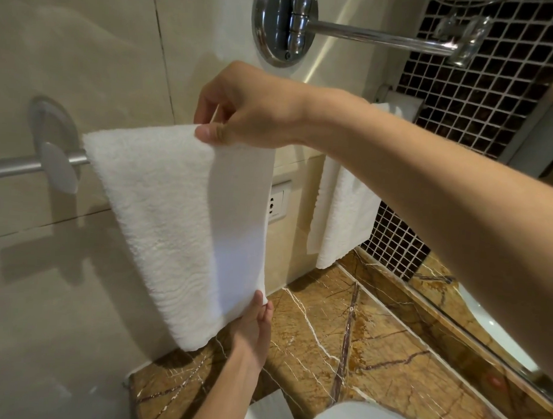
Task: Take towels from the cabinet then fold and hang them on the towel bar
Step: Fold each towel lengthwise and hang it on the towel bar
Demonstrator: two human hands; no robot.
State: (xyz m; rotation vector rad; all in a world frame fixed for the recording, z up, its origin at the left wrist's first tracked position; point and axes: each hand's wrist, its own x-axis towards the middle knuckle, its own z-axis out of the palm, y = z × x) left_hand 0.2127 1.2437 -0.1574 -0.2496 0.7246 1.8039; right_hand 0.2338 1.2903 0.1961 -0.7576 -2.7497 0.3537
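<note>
I read this as bathroom. Glossy beige wall tiles, dark mosaic tile beyond. Brown veined marble counter below. Towel bar on wall carries white towel; second towel hangs further along. Chrome arm on round wall mount above. Wall socket just above counter.

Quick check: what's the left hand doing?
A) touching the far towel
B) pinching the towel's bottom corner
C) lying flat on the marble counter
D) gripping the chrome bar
B: the left hand pinches the lower corner of the white towel, while the right hand pinches its top edge.
</note>
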